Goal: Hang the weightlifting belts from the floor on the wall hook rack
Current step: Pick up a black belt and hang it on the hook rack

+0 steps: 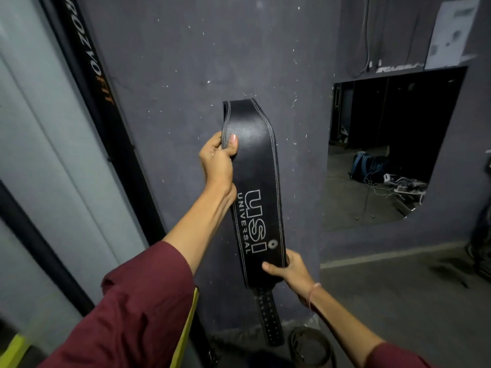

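Observation:
A wide black leather weightlifting belt [255,166] with white stitching and "USI UNIVERSAL" lettering is held up flat against the dark grey wall [172,75]. My left hand [218,160] grips its upper left edge, thumb on the front. My right hand [289,269] holds its lower right edge. The narrow perforated strap end [269,320] hangs down below. Another coiled belt [308,343] lies on the floor by the wall. No hook rack shows in view; whatever is behind the belt's folded top is hidden.
A black frame post with orange lettering [87,62] slants along the left. A wall mirror [385,144] at right reflects a blue backpack and cables. A yellow edge [186,328] sits under my left sleeve. Grey floor [398,301] spreads at lower right.

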Motion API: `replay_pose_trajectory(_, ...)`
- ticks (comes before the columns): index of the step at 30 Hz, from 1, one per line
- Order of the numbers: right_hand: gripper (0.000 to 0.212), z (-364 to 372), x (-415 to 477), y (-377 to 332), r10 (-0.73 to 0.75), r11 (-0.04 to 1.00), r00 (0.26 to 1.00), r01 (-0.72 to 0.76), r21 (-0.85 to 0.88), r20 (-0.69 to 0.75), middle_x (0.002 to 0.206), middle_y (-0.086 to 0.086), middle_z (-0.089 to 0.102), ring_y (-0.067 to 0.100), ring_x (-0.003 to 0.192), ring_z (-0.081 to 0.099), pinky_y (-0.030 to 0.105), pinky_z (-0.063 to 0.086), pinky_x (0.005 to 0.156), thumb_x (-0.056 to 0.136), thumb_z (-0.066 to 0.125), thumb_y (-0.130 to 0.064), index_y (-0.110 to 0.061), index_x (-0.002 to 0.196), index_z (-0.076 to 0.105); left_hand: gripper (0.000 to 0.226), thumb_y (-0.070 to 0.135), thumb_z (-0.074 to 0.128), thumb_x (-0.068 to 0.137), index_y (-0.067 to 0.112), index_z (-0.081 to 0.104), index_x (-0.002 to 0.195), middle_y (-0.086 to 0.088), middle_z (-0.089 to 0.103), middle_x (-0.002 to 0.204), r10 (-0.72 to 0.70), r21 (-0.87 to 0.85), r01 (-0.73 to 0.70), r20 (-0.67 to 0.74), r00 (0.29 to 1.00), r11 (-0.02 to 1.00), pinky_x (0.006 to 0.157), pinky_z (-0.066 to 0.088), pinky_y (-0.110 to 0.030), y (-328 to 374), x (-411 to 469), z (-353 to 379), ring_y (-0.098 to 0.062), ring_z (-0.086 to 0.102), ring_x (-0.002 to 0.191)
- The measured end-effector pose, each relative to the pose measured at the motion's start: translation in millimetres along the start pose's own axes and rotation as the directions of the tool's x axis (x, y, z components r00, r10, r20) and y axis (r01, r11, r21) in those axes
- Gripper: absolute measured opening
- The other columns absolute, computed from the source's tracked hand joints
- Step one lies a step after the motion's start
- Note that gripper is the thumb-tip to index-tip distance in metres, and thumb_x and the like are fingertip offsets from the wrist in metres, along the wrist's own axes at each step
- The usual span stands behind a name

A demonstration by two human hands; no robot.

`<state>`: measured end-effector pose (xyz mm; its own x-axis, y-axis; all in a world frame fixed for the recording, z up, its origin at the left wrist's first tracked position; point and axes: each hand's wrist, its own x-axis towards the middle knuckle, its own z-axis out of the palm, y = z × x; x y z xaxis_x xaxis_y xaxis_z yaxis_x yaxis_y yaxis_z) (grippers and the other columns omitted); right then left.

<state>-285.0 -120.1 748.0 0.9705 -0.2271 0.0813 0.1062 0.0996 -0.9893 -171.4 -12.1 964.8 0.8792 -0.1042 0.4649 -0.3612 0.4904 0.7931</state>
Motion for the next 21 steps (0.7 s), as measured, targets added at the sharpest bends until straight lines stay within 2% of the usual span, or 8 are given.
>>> replay_pose_trajectory(2, 0.033, -2, -2, 11, 0.020, 0.999, 1.000, -0.020, -0.026, 0.002, 0.104, 0.005, 0.076, 0.027, 0.104, 0.070, 0.035, 0.057, 0.090, 0.073, 0.081, -0.007, -0.007, 0.104, 0.070, 0.026, -0.005, 0.058, 0.088, 0.015, 0.064, 0.074, 0.011, 0.059, 0.067, -0.005, 0.002, 0.005, -0.022, 1.000, 1.000, 0.073, 0.042, -0.021, -3, -1, -4, -0.006, 0.051, 0.069)
replay_pose_trajectory(4, 0.033, 2, 5, -6, -0.016, 0.998, 1.000, 0.016, -0.058, 0.000, 0.104, 0.003, 0.076, 0.023, 0.103, 0.070, 0.033, 0.057, 0.089, 0.075, 0.080, -0.004, -0.009, 0.106, 0.069, 0.029, -0.005, 0.058, 0.088, 0.016, 0.059, 0.069, 0.008, 0.051, 0.067, -0.006, 0.005, 0.006, -0.038, 0.999, 1.000, 0.071, 0.035, -0.025, -8, 0, -8, -0.009, 0.043, 0.069)
replay_pose_trajectory(7, 0.027, 21, 27, -65, -0.180, 0.982, 0.980, 0.184, 0.046, -0.080, 0.106, 0.005, 0.075, 0.017, 0.097, 0.071, 0.031, 0.057, 0.086, 0.085, 0.070, -0.003, -0.005, 0.112, 0.065, 0.026, -0.003, 0.058, 0.088, 0.016, 0.062, 0.071, 0.006, 0.054, 0.070, -0.005, -0.004, 0.005, -0.026, 1.000, 1.000, 0.073, 0.036, -0.027, -12, -1, -9, -0.011, 0.045, 0.072)
replay_pose_trajectory(11, 0.034, 37, 60, -149, -0.321, 0.930, 0.936, 0.340, 0.139, -0.141, 0.115, 0.017, 0.070, 0.022, 0.097, 0.069, 0.035, 0.058, 0.087, 0.087, 0.067, -0.002, 0.001, 0.120, 0.059, 0.016, 0.010, 0.060, 0.088, 0.019, 0.062, 0.075, -0.010, 0.054, 0.081, -0.020, -0.014, 0.020, 0.021, 1.000, 1.000, 0.080, 0.035, -0.041, -19, -3, -8, -0.024, 0.044, 0.083)
replay_pose_trajectory(14, 0.031, 42, 68, -175, -0.326, 0.917, 0.930, 0.355, 0.184, -0.168, 0.106, 0.024, 0.071, 0.030, 0.088, 0.070, 0.041, 0.060, 0.080, 0.081, 0.069, 0.008, 0.008, 0.111, 0.062, 0.009, 0.031, 0.059, 0.093, 0.022, 0.060, 0.091, -0.012, 0.060, 0.095, 0.013, 0.135, -0.027, 0.100, 0.995, 0.990, 0.088, 0.043, -0.045, -24, 2, -15, -0.027, 0.054, 0.089)
replay_pose_trajectory(17, 0.027, 50, 72, -185, -0.313, 0.899, 0.913, 0.373, 0.230, -0.261, 0.097, 0.027, 0.070, 0.030, 0.081, 0.068, 0.043, 0.060, 0.076, 0.078, 0.069, 0.010, 0.013, 0.104, 0.063, 0.034, 0.034, 0.064, 0.094, 0.015, 0.056, 0.121, -0.004, 0.069, 0.117, 0.045, 0.322, -0.094, 0.158, 0.986, 0.942, 0.098, 0.052, -0.035, -37, -19, -23, -0.017, 0.066, 0.110)
replay_pose_trajectory(19, 0.022, 51, 75, -191, -0.297, 0.886, 0.905, 0.379, 0.266, -0.304, 0.087, 0.020, 0.070, 0.026, 0.072, 0.068, 0.037, 0.060, 0.067, 0.077, 0.069, 0.010, 0.010, 0.099, 0.065, 0.036, 0.025, 0.074, 0.087, 0.011, 0.062, 0.118, -0.001, 0.073, 0.109, 0.000, 0.374, -0.047, 0.123, 0.992, 0.926, 0.088, 0.056, -0.028, -56, -50, -32, -0.009, 0.070, 0.100)
replay_pose_trajectory(21, 0.019, 47, 76, -198, -0.290, 0.875, 0.902, 0.385, 0.292, -0.319, 0.079, 0.015, 0.070, 0.022, 0.063, 0.068, 0.032, 0.058, 0.060, 0.077, 0.069, 0.010, 0.004, 0.095, 0.066, 0.034, 0.021, 0.082, 0.078, 0.013, 0.067, 0.107, 0.003, 0.076, 0.097, -0.085, 0.436, 0.040, 0.084, 0.993, 0.899, 0.080, 0.058, -0.029, -84, -81, -48, -0.004, 0.072, 0.086)
